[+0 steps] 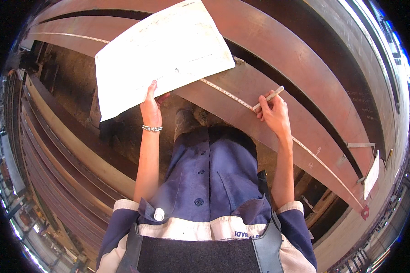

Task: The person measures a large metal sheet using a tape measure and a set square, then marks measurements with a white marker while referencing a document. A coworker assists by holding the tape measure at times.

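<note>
My left hand (152,113), with a chain bracelet at the wrist, grips the lower edge of a large white sheet of paper (161,50), thumb on top. The sheet's print is mostly washed out by glare. Between the closed fingers of my right hand (275,116) is a whitish marking stick (278,90), tilted up to the right. That hand is over a measuring tape (228,94) stretched along a reddish-brown steel beam (246,79). The paper and my right hand and wrist hide parts of the tape. Faint pale marks show on the steel beside the tape.
More steel beams (278,32) lie beyond, with dark gaps between. A metal square (361,145) and a white sheet (372,175) rest at the right, near a red piece (365,212) at the tape's end. Stacked long steel sections (73,150) fill the left side.
</note>
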### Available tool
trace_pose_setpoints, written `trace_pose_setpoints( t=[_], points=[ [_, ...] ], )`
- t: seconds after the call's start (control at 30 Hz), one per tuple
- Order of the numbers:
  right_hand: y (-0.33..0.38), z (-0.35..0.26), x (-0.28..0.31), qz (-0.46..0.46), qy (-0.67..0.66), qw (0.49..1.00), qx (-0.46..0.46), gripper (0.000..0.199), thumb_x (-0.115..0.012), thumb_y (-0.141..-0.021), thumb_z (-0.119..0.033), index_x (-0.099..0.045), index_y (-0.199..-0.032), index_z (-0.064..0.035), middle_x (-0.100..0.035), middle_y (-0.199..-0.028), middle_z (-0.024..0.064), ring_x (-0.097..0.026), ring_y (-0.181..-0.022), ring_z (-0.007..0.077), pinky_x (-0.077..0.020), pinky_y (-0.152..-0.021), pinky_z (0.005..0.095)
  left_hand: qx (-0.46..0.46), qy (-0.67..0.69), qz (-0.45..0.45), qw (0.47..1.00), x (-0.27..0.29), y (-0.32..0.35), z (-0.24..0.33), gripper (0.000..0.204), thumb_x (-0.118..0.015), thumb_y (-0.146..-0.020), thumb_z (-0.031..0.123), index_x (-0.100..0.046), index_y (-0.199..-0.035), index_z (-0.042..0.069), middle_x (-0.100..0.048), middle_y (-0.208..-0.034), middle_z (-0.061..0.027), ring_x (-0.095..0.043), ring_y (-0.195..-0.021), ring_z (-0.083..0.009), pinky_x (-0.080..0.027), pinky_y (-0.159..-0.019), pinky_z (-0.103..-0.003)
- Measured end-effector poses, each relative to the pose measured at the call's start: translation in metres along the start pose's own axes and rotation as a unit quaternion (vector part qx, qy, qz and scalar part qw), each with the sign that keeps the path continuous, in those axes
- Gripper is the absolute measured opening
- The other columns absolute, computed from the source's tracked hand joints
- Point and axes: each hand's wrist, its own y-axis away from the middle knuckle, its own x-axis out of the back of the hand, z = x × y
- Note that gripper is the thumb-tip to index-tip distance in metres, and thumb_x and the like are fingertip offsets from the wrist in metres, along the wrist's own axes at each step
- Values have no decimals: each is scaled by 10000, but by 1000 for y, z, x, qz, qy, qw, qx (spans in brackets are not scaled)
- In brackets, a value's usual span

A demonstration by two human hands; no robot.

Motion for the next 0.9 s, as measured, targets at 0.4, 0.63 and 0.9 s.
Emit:
trace_pose_setpoints(
  t=[0.4,0.63,0.9],
  points=[
    [-3,-2,-15,252,0,950,184,185,-565,-941,-155,-543,-832,-7,-642,-673,82,-617,-547,120,-482,-486,257,3,-16,-4,1000,2,0,1,321,-605,-901,208,-605,-1123,-24,-560,-1201,-111,-575,-1025,-174,-585,-705,-335],
    [5,17,-5,55,-148,987,12,206,-536,-946,-158,-525,-806,-7,-633,-654,80,-569,-501,92,-448,-434,225,-4,14,-1,1000,6,-2,-4,313,-604,-899,202,-612,-1116,-24,-567,-1190,-104,-573,-1033,-170,-586,-701,-330],
    [9,16,-15,69,-110,991,-16,212,-541,-938,-160,-524,-798,-2,-631,-641,81,-569,-492,89,-443,-426,232,0,11,-1,1000,3,0,2,290,-612,-894,191,-620,-1107,-6,-595,-1125,-87,-601,-964,-160,-583,-672,-317]
  ],
)
